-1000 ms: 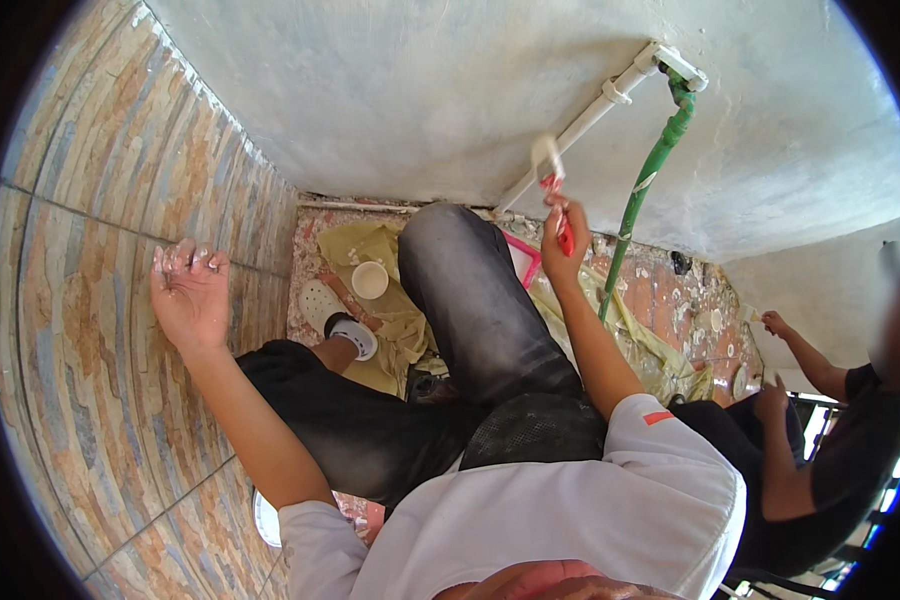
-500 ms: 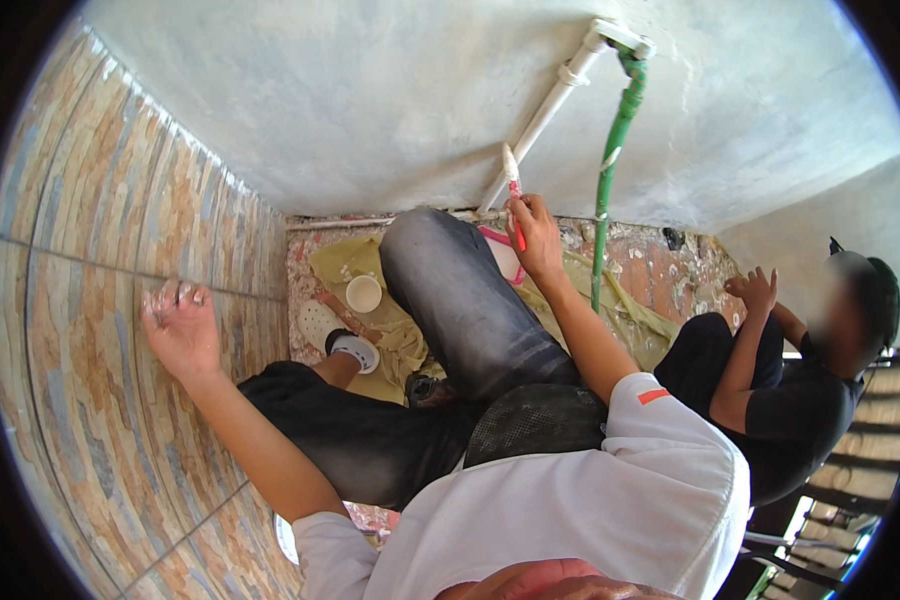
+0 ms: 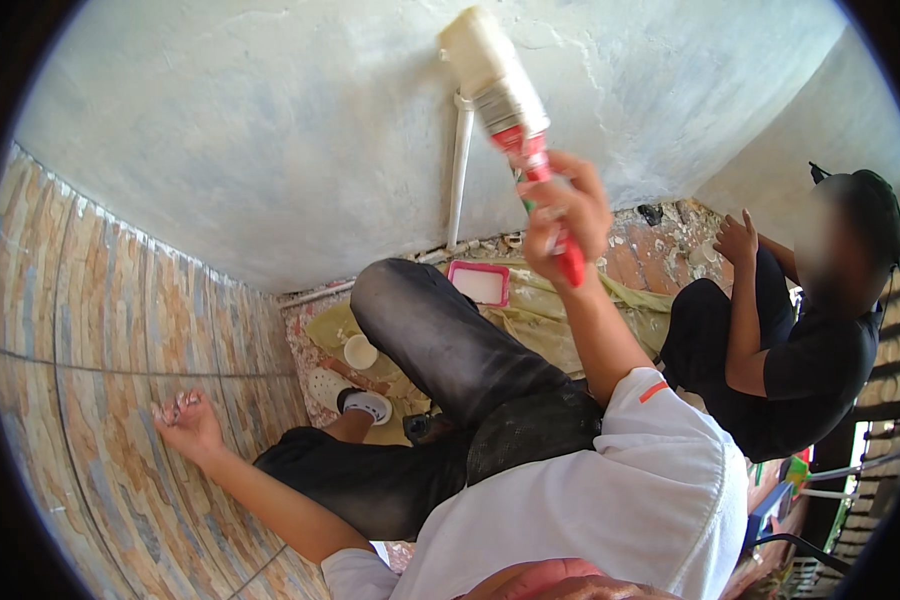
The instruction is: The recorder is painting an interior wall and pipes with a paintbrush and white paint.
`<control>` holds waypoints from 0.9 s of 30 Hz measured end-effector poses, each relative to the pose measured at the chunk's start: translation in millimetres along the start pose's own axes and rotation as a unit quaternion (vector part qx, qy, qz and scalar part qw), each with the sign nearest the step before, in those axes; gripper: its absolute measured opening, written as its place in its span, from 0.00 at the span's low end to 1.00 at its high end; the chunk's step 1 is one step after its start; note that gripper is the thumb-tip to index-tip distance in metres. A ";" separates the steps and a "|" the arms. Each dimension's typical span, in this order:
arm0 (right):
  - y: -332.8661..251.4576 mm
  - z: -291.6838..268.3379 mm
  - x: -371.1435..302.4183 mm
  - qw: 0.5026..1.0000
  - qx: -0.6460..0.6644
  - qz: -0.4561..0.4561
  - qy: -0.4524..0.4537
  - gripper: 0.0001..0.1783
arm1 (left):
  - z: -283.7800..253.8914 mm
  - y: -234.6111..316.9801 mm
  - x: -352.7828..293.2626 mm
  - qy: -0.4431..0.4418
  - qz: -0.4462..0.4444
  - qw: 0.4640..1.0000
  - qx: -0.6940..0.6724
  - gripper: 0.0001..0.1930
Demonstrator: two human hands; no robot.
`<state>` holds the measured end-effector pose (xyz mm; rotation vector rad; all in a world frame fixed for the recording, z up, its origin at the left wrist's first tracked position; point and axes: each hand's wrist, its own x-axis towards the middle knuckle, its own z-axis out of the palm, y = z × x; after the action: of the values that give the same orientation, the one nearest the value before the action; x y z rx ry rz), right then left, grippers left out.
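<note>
In my right hand point(image 3: 570, 215), raised before the grey wall, I grip a wide paintbrush point(image 3: 510, 105) by its red handle. Its white-coated bristles point up and to the left, close to the wall; whether they touch it I cannot tell. Motion smears the hand and brush a little. At the left, my left hand point(image 3: 190, 425) is beside the tiled wall point(image 3: 110, 430), fingers loosely bent and a little apart, with white smears on them and nothing visible in them. Below the brush, a pink tray point(image 3: 480, 284) holding white liquid lies on the floor beyond my knee.
A white pipe point(image 3: 461, 175) runs up the grey wall point(image 3: 270, 140) behind the brush. Near my foot stands a white cup point(image 3: 360, 352) on a yellowish cloth point(image 3: 540, 340). At the right another person in dark clothes point(image 3: 820, 370) crouches, one hand point(image 3: 737, 238) raised. Rubble lies along the wall's foot.
My right hand has lifted the paintbrush upward, and the bristles now show broad side on. My left hand appears lower beside the tiles. The view has shifted, bringing the pink tray into fuller sight.
</note>
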<state>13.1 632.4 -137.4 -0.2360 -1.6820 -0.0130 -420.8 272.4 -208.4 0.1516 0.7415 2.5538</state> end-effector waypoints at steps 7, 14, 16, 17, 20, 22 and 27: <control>73.9 -27.5 31.6 0.927 0.144 0.258 0.229 0.11 | -8.4 36.5 -9.2 0.090 0.084 0.992 0.027 0.16; 132.4 -18.2 -73.0 0.807 0.157 0.553 0.134 0.16 | -38.4 41.3 1.2 0.073 0.102 0.991 -0.054 0.11; 129.1 -23.8 -102.6 0.811 0.138 0.558 0.111 0.15 | -34.1 31.5 -0.9 0.050 0.080 0.994 -0.058 0.10; 121.2 -27.5 -107.0 0.812 0.138 0.557 0.106 0.15 | -14.0 23.5 -6.3 0.067 0.055 0.995 -0.056 0.09; 106.7 -23.6 -85.4 0.794 0.118 0.590 0.080 0.14 | -8.3 25.8 -11.6 0.081 0.040 0.994 -0.056 0.08; 102.4 -30.4 -48.6 0.816 0.183 0.532 0.137 0.12 | -10.4 25.2 -12.4 0.083 0.041 0.994 -0.049 0.08; 89.8 -13.9 61.2 0.870 0.266 0.380 0.166 0.13 | -19.4 26.8 -13.5 0.059 0.029 0.996 -0.060 0.07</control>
<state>34.9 727.3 -87.1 -0.4328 -1.0989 0.9402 -424.3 237.0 -210.2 -0.0174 0.6334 2.6725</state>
